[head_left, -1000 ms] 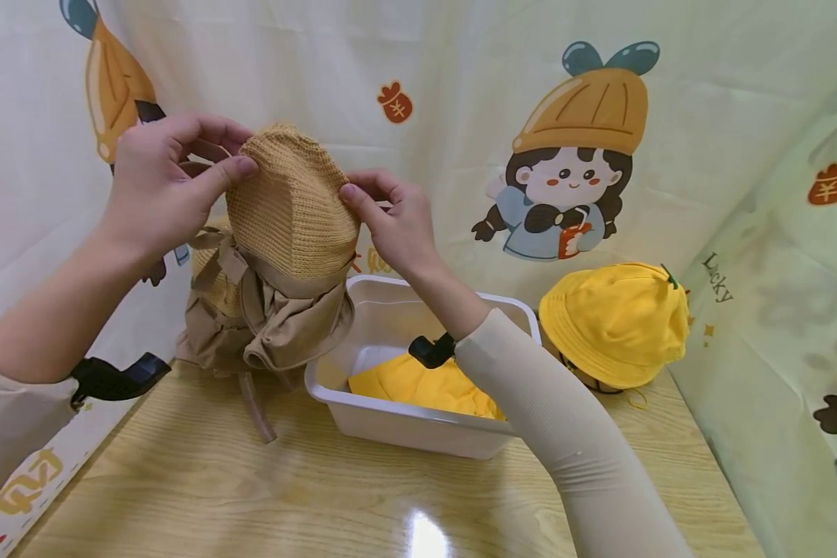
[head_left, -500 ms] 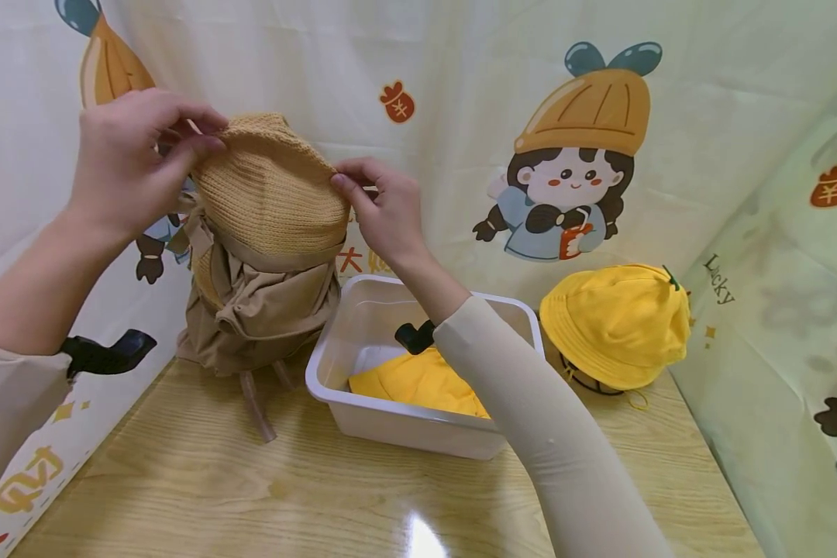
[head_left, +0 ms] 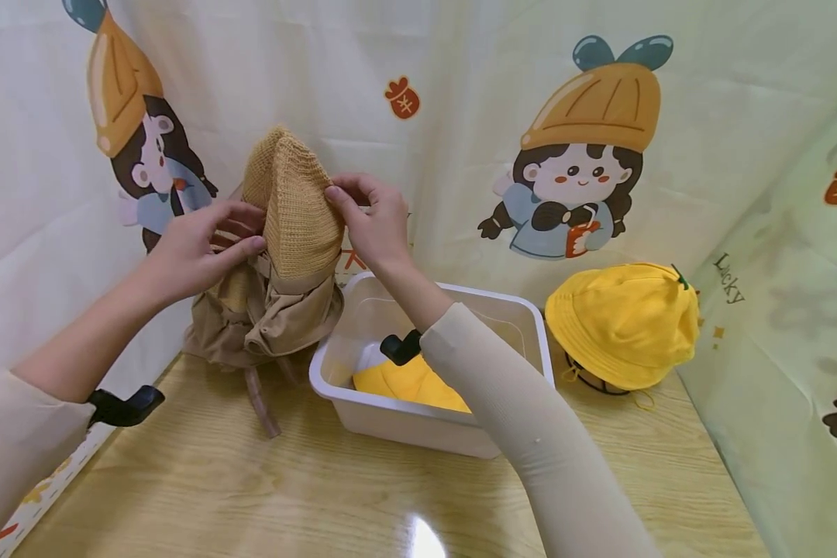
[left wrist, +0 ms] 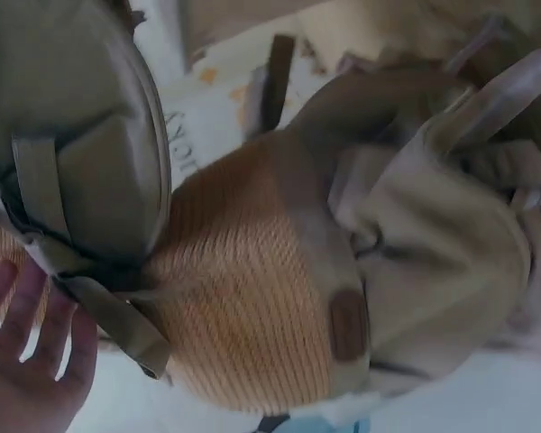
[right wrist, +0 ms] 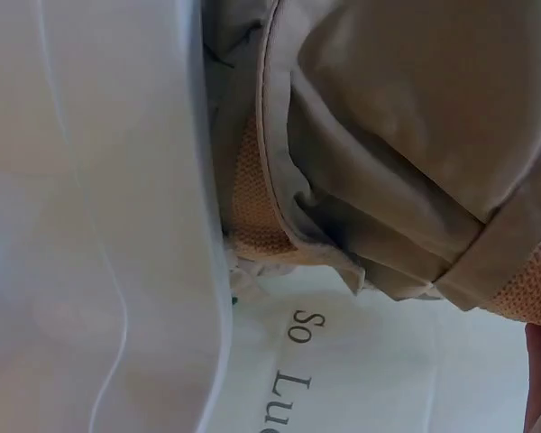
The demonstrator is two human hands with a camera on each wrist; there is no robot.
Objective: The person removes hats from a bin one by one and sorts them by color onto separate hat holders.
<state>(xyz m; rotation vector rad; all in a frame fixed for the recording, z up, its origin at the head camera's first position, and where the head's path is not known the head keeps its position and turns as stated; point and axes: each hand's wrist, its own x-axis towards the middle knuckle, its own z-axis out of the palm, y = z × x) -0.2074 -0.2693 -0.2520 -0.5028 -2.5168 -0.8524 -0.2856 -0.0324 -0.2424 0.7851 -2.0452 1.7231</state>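
Observation:
A sun hat (head_left: 305, 221) with a tan knitted crown and khaki cloth brim is held up at the left back. My right hand (head_left: 375, 221) pinches the right side of its crown between thumb and fingers. My left hand (head_left: 205, 244) is at the crown's left side, fingers spread; in the left wrist view its fingers (left wrist: 50, 343) lie beside a cloth strap (left wrist: 117, 320). Below and behind, more khaki cloth and knit of what looks like a second sun hat (head_left: 212, 333) rest on the table. A brown label (left wrist: 348, 325) shows on a hat band.
A white plastic tub (head_left: 418, 430) with yellow cloth (head_left: 418, 384) inside stands mid-table, under my right forearm. A yellow bucket hat (head_left: 621, 322) sits on a dark wire stand to its right. Printed curtains (head_left: 453, 77) close the back and sides of the wooden table (head_left: 265, 496).
My left hand spread the crown's edge up and to the left, then let go and came down and right. The crown now folds to a peak; my right hand keeps its pinch.

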